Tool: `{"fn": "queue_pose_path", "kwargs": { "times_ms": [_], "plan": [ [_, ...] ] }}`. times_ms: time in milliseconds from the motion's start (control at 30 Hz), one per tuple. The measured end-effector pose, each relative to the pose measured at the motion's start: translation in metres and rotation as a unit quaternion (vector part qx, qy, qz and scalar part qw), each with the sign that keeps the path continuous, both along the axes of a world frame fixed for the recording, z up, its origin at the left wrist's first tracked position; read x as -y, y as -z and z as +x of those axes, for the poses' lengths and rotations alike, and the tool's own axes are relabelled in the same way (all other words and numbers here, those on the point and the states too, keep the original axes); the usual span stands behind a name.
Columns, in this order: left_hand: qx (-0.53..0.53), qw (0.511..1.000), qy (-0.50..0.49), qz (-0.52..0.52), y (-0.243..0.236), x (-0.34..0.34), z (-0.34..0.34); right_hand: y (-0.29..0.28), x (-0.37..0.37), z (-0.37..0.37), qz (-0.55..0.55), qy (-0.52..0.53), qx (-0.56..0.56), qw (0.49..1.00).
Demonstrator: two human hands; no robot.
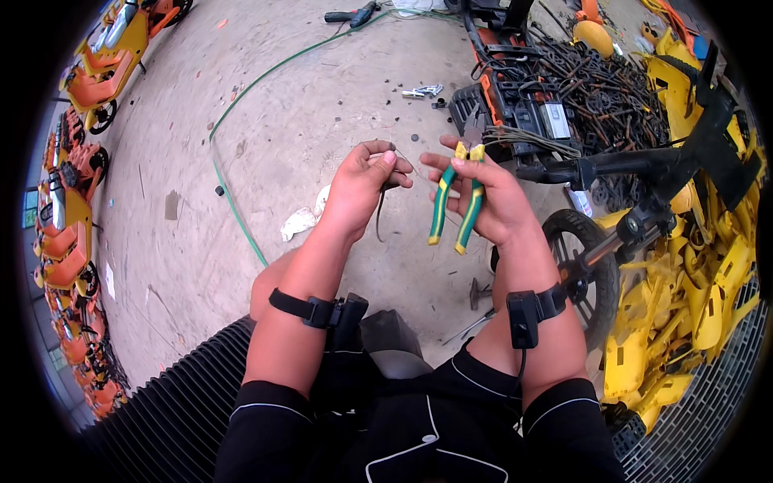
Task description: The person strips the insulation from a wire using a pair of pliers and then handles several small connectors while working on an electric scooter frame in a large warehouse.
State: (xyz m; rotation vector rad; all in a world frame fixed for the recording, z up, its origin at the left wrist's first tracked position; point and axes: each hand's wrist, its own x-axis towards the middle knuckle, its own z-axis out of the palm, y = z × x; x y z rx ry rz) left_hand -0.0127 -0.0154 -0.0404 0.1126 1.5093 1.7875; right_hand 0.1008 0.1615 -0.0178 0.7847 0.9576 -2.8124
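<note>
left hand (364, 179): thumb and fingertips pinched together on a thin cable (379, 217), its dark tail hanging below them. right hand (498, 197): fingers loosely curled around pliers (442, 205), thumb across near the pivot; handles spread, pointing down below the fingers, head beyond the fingertips. grey wires (535, 140) just right of the right fingertips. green hose (217, 169) on floor, well left of the left fingers.

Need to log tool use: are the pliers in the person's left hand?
No, the green-and-yellow pliers are held in the right hand.
</note>
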Motion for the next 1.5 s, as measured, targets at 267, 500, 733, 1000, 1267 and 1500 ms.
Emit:
{"fn": "queue_pose_path", "kwargs": {
  "times_ms": [267, 500, 733, 1000, 1267, 1500],
  "plan": [
    [-0.039, 0.997, -0.043, -0.043, 0.014, -0.006, 0.007, 0.004, 0.021, -0.003, 0.129, -0.045, 0.063, 0.989],
    [-0.071, 0.995, -0.037, -0.058, 0.018, -0.011, 0.007, 0.017, 0.029, -0.003, 0.207, -0.086, 0.156, 0.962],
    [-0.115, 0.989, -0.038, -0.09, 0.015, -0.016, 0.007, 0.015, 0.025, -0.002, 0.281, -0.134, 0.135, 0.941],
    [-0.223, 0.967, -0.054, -0.11, 0.023, -0.017, 0.008, 0.014, 0.029, -0.001, 0.233, -0.257, 0.103, 0.932],
    [-0.298, 0.939, -0.057, -0.162, 0.011, -0.015, 0.009, 0.015, 0.032, -0.004, 0.207, -0.256, 0.119, 0.937],
    [-0.298, 0.943, -0.064, -0.136, 0.008, -0.013, 0.007, 0.006, 0.029, -0.002, 0.163, -0.259, 0.098, 0.947]
  ]
}}
